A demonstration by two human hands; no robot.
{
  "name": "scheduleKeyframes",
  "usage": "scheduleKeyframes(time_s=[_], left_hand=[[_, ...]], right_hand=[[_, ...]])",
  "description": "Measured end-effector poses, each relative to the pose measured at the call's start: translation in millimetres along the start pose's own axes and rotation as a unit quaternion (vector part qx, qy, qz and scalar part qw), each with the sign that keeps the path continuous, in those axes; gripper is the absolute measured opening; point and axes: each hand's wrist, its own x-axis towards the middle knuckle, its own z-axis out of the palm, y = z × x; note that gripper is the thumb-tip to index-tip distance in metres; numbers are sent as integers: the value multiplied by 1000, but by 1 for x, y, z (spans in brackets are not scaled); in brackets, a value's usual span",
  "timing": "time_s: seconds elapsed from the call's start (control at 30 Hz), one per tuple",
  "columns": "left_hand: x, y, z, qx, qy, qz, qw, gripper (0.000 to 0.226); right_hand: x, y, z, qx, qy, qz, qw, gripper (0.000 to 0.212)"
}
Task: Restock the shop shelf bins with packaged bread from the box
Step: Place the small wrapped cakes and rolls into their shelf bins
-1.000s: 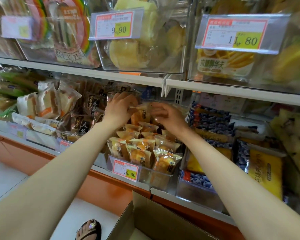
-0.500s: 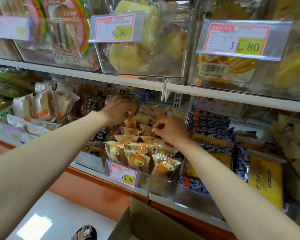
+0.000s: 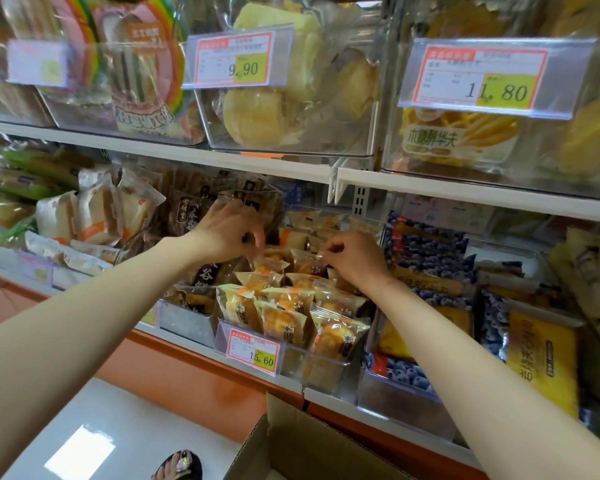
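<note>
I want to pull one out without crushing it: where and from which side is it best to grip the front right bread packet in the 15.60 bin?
Probably pinch the flat crimped top seal of the front right bread packet, coming from above. It stands upright behind the clear bin's front wall, with neighbours close on its left, so only the top edge is free.

Cardboard box (image 3: 312,448) cut off by bottom edge, contents unseen. Small print on 15.60 price tag (image 3: 252,351) too blurred to read. Rear bread packets hidden behind left hand (image 3: 227,230) and right hand (image 3: 355,258).
</note>
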Motion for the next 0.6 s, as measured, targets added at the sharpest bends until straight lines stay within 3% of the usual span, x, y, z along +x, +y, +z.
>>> scheduleKeyframes(time_s=[0.1,0.23,0.4,0.6], left_hand=[[-4,5,10,58,-39,16,997,16],[-1,3,4,-3,48,-42,998,4],[-2,1,6,-43,72,-90,992,8],[-2,6,21,1,21,-1,1000,10]], right_hand=[[-1,-1,1,-7,5,-3,1000,16],[-4,-3,1,-17,34,-21,999,16],[-5,-3,-1,-13,27,-13,999,15],[1,-2,-3,-19,-9,-7,1000,15]])
